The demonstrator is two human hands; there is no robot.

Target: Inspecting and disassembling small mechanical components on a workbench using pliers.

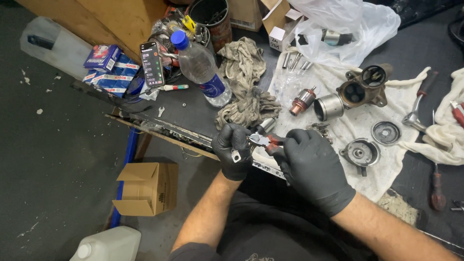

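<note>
Red-handled pliers (267,141) held level above bench edge, jaws gripping small square metal part (236,155).

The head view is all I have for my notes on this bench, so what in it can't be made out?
- Small metal part in the left hand: mostly hidden by the gloved fingers.
- Pliers in the right hand: handles covered by the palm; jaw tips too small to tell.
- White jug: cut off by the bottom edge.
- Contents of the plastic bag: veiled by the film.
</note>
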